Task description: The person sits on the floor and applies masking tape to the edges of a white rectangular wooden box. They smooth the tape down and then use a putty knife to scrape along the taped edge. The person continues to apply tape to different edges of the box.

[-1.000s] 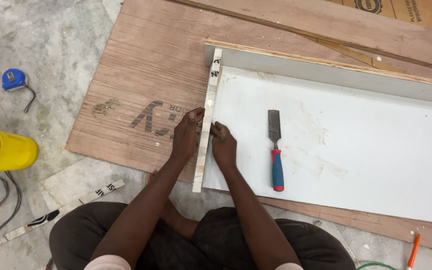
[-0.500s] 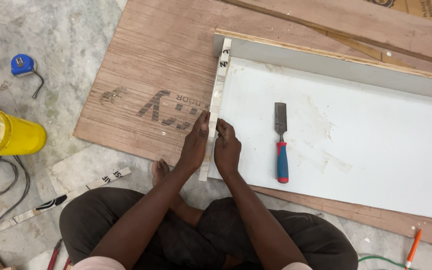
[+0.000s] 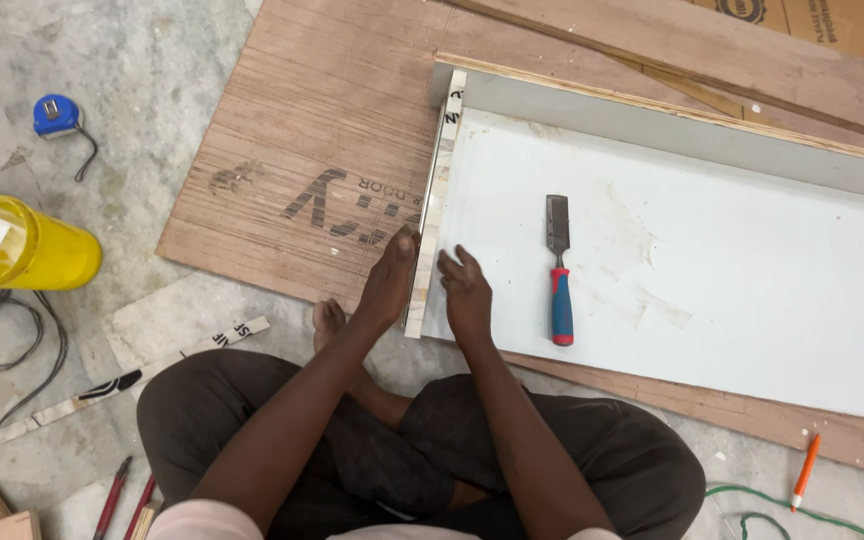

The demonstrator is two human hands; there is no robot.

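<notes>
Both hands flat, no closed grip: left hand (image 3: 389,285) presses edge strip (image 3: 435,200) against white panel (image 3: 712,270)'s left edge; right hand (image 3: 467,292) has slid off the strip onto the panel. Chisel (image 3: 558,270) lies untouched mid-panel.

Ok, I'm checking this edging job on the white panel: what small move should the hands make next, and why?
Probably slide both hands up the edge strip, pressing as they go. The left hand and right hand both sit near its lower end, either side of it, at the white panel's left edge, while the upper length toward the far corner has no hand on it. The chisel lies untouched.
</notes>
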